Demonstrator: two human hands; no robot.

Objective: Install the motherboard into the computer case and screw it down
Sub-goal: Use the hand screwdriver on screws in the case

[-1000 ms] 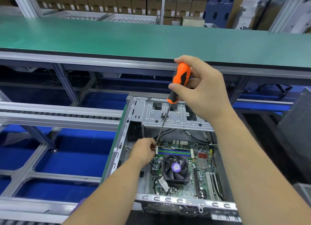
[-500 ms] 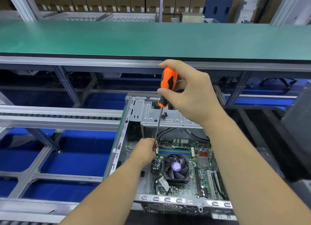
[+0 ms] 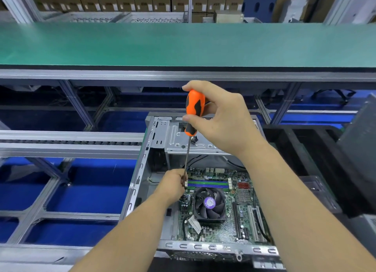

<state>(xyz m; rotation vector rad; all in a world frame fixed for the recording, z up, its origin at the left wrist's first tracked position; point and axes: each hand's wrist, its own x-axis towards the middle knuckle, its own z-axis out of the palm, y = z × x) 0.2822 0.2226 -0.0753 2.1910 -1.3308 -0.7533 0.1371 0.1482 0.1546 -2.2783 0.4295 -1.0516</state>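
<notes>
Motherboard (image 3: 219, 210) already seated in the computer case (image 3: 142, 170), lower centre of frame. Right hand (image 3: 221, 119) wraps the orange screwdriver (image 3: 194, 111); left hand (image 3: 173, 184) pinches its shaft down at the board's upper-left corner. Screwing is underway, and I'd say more screws are left.

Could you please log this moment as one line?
right hand grips screwdriver | left hand pinches shaft | tip at motherboard corner
</notes>
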